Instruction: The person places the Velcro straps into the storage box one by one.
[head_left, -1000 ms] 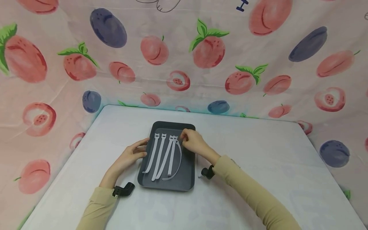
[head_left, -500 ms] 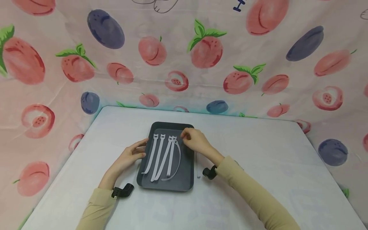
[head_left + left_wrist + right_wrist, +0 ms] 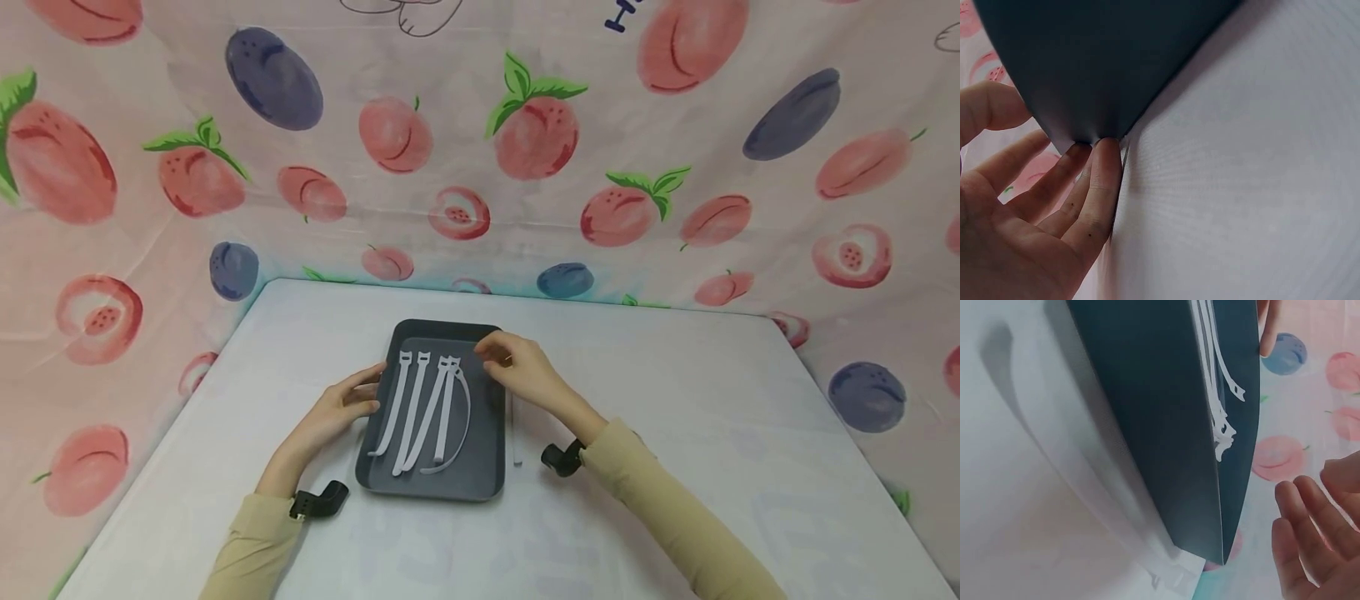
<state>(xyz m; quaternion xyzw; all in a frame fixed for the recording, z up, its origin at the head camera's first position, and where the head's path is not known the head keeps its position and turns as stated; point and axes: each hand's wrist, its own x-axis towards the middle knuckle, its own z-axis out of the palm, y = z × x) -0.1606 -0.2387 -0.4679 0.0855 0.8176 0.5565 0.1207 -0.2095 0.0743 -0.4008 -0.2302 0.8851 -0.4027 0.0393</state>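
A dark grey rectangular tray (image 3: pixel 487 450) lies on the white table with several white cable ties (image 3: pixel 445 417) inside, their slotted heads toward the far end. My left hand (image 3: pixel 330 415) touches the tray's left side; in the left wrist view, fairly straight fingertips (image 3: pixel 1107 153) press against its wall. Over the far right corner of the tray hovers my right hand (image 3: pixel 525 367), fingers loosely bent. The right wrist view shows this right hand (image 3: pixel 1316 531) apart from the tray with nothing visible in it. Another white cable tie (image 3: pixel 517 454) lies on the table along the tray's right side.
The white tabletop (image 3: pixel 675 433) extends around the tray. A fruit-print cloth (image 3: pixel 525 208) hangs behind and at the sides. Each wrist wears a small black camera, such as the left wrist camera (image 3: pixel 321 500).
My right hand has shifted slightly to the right, and its thumb and fingertips have spread a little apart. The left hand, tray and ties stay in place; the head view has shifted slightly.
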